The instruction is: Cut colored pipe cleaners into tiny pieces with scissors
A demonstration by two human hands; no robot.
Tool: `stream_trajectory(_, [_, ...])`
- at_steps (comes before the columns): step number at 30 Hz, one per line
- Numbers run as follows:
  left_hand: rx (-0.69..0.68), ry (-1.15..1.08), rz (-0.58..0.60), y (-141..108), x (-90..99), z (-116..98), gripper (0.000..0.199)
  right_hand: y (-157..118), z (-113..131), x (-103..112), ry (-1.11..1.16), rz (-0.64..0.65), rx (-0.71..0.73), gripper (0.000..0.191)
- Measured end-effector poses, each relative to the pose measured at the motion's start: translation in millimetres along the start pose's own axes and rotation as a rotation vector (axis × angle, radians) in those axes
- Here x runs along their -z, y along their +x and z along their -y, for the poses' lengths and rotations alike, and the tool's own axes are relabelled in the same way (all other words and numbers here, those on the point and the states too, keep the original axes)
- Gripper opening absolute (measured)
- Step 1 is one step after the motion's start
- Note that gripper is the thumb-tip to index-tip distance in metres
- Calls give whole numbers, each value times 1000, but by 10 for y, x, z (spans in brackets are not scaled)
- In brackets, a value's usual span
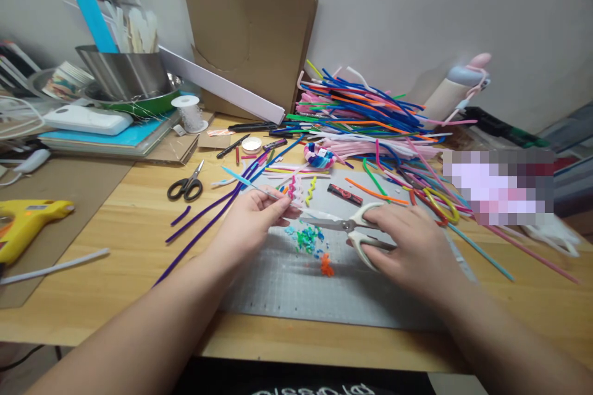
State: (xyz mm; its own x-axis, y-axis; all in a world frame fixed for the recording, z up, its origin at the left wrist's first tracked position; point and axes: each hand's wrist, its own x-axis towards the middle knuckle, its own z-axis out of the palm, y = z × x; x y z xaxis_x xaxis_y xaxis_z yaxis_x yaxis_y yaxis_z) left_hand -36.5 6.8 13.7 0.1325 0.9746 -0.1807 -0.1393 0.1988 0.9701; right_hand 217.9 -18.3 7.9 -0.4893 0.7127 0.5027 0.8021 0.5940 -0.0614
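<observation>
My left hand (254,216) pinches a light-blue pipe cleaner (238,178), whose far end points up and left. White-handled scissors (364,231) are in my right hand (407,247), with fingers through the loops. Their blades reach left toward my left fingertips; whether they touch the pipe cleaner I cannot tell. Under the blades, a small heap of green and blue fluff clippings (306,237) lies on the grey cutting mat (278,296), with orange clippings (327,265) nearer me. Beyond my left fingers are short wavy pieces, among them a yellow one (311,191).
Black-handled scissors (185,187) and purple pipe cleaners (199,222) lie to the left. A yellow glue gun (32,228) sits at the far left. A large pile of pipe cleaners (365,108) fills the back right, near cardboard sheets (250,37) against the wall. A metal pot (125,74) holds sticks.
</observation>
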Motion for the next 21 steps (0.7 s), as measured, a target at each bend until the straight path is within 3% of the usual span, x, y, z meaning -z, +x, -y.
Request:
stream_trajectory(6, [37, -102, 17, 11, 3, 52, 20, -7, 119, -28, -25, 7, -35, 17])
stream_trajectory(11, [35, -90, -2, 3, -3, 38, 19, -3, 113, -30, -51, -30, -67, 17])
stream_trajectory(21, [93, -154, 21, -9, -54, 33, 19, -6, 105, -55, -51, 15, -74, 20])
